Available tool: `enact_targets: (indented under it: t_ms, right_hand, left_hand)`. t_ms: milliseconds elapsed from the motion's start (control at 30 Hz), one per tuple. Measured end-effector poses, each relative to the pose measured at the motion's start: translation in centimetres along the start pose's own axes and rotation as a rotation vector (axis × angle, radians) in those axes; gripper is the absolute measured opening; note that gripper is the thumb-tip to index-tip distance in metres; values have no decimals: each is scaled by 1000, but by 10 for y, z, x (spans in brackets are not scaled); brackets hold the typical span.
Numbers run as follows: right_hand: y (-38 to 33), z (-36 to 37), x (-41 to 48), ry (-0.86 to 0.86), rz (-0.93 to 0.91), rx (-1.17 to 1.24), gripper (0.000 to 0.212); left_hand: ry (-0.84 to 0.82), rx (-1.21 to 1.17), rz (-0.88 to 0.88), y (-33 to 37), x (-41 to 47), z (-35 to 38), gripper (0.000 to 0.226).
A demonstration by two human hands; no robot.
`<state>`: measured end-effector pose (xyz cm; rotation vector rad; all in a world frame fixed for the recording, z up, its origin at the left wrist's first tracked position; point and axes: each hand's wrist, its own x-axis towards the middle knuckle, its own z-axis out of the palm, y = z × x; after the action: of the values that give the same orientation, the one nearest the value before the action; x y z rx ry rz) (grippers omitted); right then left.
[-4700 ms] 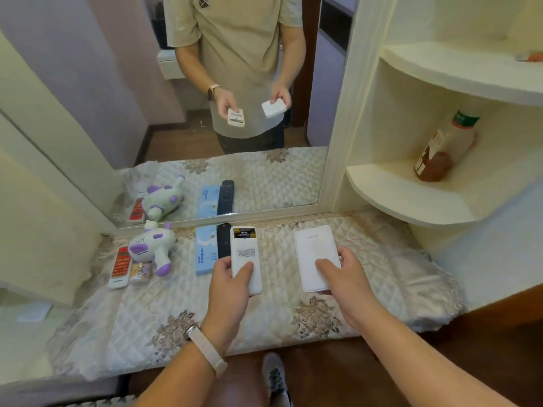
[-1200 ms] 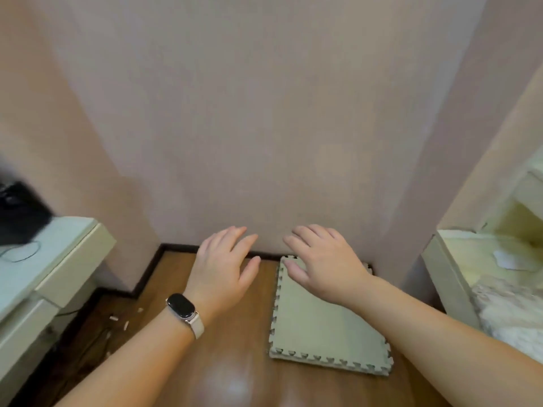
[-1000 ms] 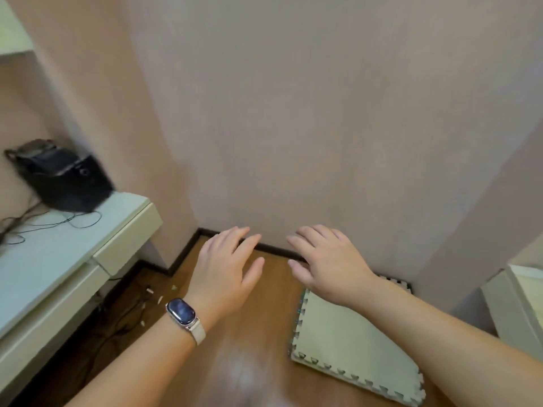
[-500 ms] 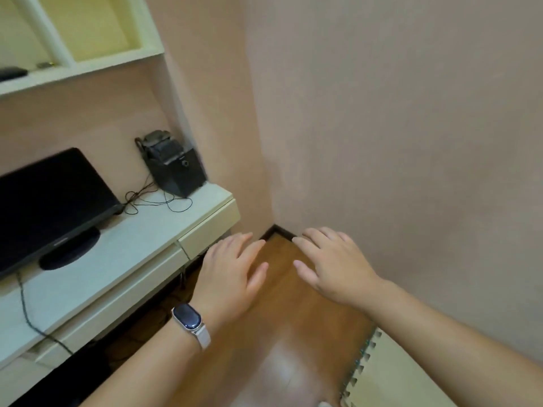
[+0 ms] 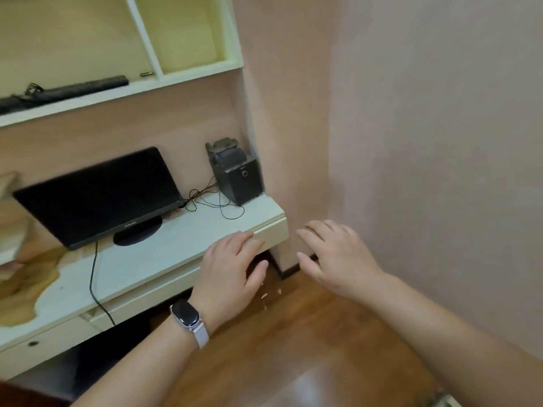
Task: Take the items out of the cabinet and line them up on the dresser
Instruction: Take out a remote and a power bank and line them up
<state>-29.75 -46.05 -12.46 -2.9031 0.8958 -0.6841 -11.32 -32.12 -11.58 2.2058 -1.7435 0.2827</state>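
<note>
Dresser gone from view; left hand [image 5: 232, 270] and right hand [image 5: 338, 257], both open and empty, now face a desk [image 5: 164, 254], likely heading for more items.

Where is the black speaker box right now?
The black speaker box stands at the right end of the white desk, in the corner by the pink wall, right of the monitor, with thin cables looped beside it.

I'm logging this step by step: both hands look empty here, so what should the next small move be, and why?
Probably raise the right hand toward the shelf unit above the desk. Both it and the left hand are open and hold nothing. The long black bar and a small dark item lie on that shelf, seemingly the nearest things to fetch.
</note>
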Motion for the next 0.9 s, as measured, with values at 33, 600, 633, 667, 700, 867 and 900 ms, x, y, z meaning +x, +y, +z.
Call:
enact_targets:
  t_ms: [33, 600, 633, 667, 700, 867, 900]
  right_hand:
    - [2, 2, 9, 0, -10, 6, 48]
    - [12, 48, 227, -43, -73, -93, 50]
    - [11, 49, 245, -26, -78, -103, 50]
    - [10, 50, 261, -10, -79, -110, 49]
    - [9, 52, 276, 11, -80, -123, 49]
    - [9, 60, 346, 116, -108, -162, 47]
    - [10, 58, 357, 133, -114, -160, 46]
  left_hand:
    - [8, 4, -16, -4, 6, 1, 44]
    - [84, -44, -46, -149, 176, 29, 49]
    - [104, -38, -33, -162, 190, 28, 48]
    - [124, -28, -18, -174, 202, 27, 47]
    - [141, -15, -4, -186, 215, 25, 46]
    - [203, 34, 24, -232, 276, 14, 45]
    - [215, 37, 30, -237, 286, 12, 44]
